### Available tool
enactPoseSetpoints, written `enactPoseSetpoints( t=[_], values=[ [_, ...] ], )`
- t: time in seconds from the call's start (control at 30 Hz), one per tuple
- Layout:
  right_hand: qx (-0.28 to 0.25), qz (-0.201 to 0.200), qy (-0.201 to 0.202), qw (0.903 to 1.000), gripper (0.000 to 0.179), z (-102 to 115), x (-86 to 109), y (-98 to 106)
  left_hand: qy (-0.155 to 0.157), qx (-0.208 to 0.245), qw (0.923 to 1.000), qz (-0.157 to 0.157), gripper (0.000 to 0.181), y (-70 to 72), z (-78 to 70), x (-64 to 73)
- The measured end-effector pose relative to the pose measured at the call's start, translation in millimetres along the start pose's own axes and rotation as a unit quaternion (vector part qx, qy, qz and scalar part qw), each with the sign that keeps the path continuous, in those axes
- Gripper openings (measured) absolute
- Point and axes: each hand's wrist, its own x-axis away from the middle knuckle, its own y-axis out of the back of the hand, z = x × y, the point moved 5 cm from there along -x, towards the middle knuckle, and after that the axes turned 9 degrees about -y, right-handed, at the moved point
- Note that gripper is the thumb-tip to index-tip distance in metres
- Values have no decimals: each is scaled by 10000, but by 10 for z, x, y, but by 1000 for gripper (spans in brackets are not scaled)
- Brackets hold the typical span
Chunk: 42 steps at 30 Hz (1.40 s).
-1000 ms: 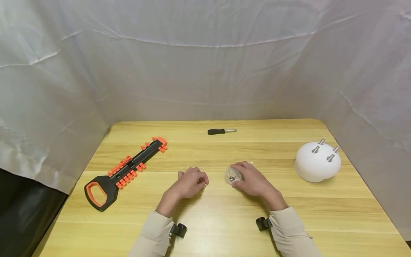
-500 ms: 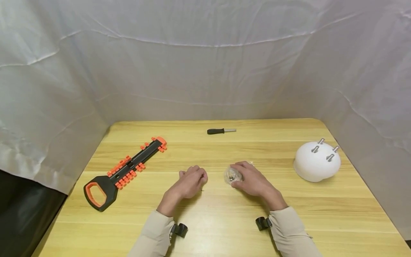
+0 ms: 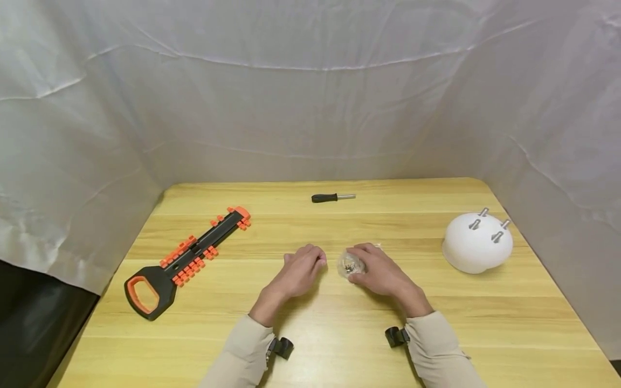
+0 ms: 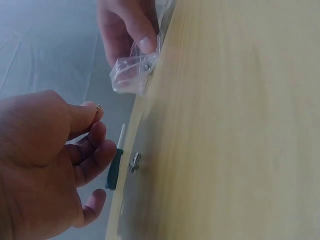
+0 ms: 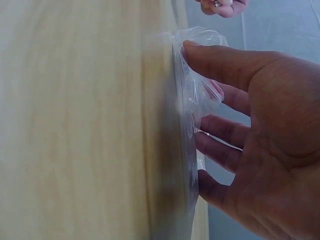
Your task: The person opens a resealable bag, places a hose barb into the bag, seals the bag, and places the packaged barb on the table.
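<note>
My left hand (image 3: 302, 272) is left of the bag and pinches a small metal piece (image 4: 99, 106), probably a screw, between thumb and index finger. The other fingers are loosely bent. My right hand (image 3: 380, 269) grips a clear plastic bag (image 3: 345, 265) on the table, thumb on its near side and fingers on the far side. Several small metal parts (image 3: 351, 268) show inside the bag. In the left wrist view, more small metal hardware (image 4: 135, 162) lies on the table beyond my left fingers; in the head view my hand hides it.
A black-handled screwdriver (image 3: 333, 198) lies near the table's back edge. At the left rests a black and orange rack-like tool (image 3: 199, 248) with a loop handle. A white rounded object (image 3: 473, 248) with several metal pegs on top stands at the right.
My left hand has moved right and slightly forward, closer to the bag, with the small metal piece in its fingertips. The right hand stays on the bag.
</note>
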Motion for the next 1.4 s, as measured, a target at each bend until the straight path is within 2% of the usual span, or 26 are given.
enactPoseSetpoints(
  t=[0.23,0.6,0.9,1.0,1.2,1.4],
  values=[
    [17,-12,-1,10000,64,0,-5,-5,-99,-7,9999,118,14,-70,-76,-94],
    [132,-51,47,9999,63,-5,-13,9,-254,-53,9996,130,18,-180,-233,-284],
    [92,-59,134,9998,61,23,14,10,-327,-222,9989,264,19,-236,-274,-321],
    [68,-39,109,9999,61,20,21,-7,-325,-62,9992,237,18,-247,-252,-306],
    [50,34,-27,10000,61,9,20,-25,-153,536,9983,154,20,-209,-182,-257],
    [119,-6,-19,9999,62,17,14,-6,-61,747,9972,77,21,-128,-95,-206]
  ],
)
